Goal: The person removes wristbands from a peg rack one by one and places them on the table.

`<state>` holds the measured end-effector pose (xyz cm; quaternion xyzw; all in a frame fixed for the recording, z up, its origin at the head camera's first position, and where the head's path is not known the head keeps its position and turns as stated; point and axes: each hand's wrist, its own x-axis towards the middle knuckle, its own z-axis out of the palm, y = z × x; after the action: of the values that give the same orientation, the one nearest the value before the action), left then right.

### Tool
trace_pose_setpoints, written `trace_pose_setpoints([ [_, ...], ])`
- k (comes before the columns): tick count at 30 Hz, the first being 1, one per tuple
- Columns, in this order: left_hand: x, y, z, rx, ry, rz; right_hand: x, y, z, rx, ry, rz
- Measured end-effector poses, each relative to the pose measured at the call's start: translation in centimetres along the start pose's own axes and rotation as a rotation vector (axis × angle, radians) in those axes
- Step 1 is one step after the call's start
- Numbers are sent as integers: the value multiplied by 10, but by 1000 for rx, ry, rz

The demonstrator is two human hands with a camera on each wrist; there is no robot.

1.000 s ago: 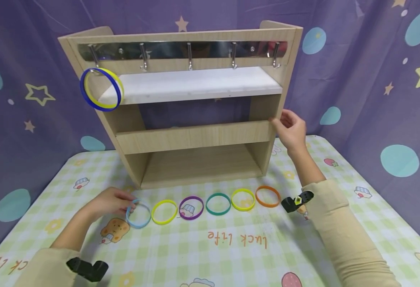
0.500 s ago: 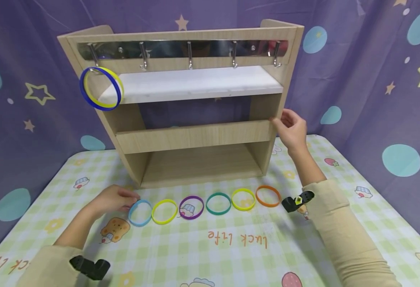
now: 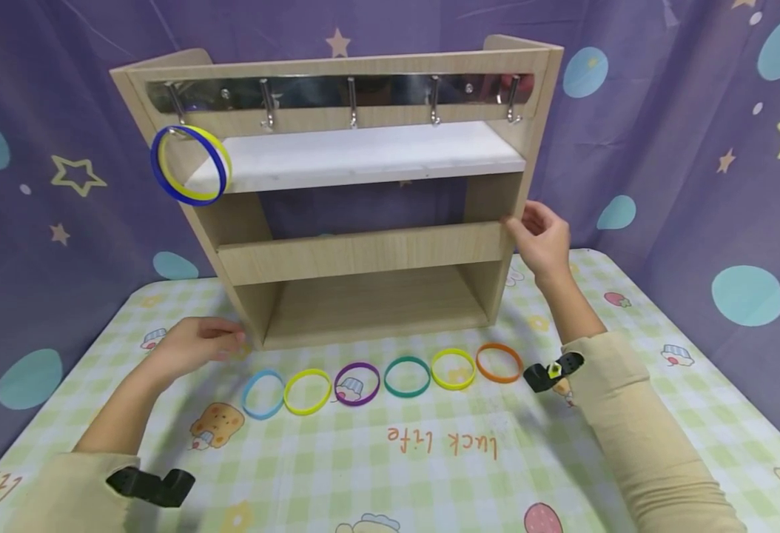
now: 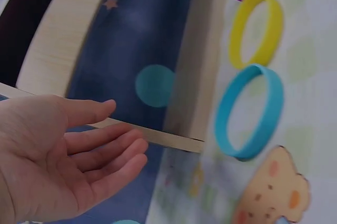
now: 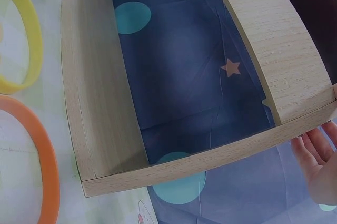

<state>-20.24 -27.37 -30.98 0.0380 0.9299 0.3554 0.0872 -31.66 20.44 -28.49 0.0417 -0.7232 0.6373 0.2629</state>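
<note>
A light-wood shelf rack [image 3: 363, 255] stands on the table, with a metal strip of several hooks across its top. From the leftmost hook hang a dark blue wristband [image 3: 155, 164] and a yellow wristband [image 3: 228, 164]. My left hand [image 3: 193, 348] is beside the rack's lower left corner, fingers loosely extended, holding nothing. Nearest to it on the table lies a light blue wristband [image 3: 246, 403]. My right hand [image 3: 542, 240] holds the rack's right side panel, thumb at its front edge and fingers [image 5: 310, 147] along the outer face.
In a row before the rack, rightward from the light blue one, lie yellow [image 3: 307, 411], purple [image 3: 357, 403], green [image 3: 408, 395], another yellow [image 3: 453, 386] and orange [image 3: 499, 380] wristbands. A checked cloth [image 3: 337, 474] covers the table; a purple curtain [image 3: 683, 192] surrounds it.
My left hand has left the light blue wristband, which shifted slightly right, and moved up and left toward the rack's corner. My right hand stays at the side panel.
</note>
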Motion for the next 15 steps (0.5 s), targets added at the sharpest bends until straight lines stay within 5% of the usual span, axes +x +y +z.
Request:
trace_pose_setpoints([
  [15, -7, 51, -41, -152, 162, 55, 1, 1, 0, -12, 2, 0],
])
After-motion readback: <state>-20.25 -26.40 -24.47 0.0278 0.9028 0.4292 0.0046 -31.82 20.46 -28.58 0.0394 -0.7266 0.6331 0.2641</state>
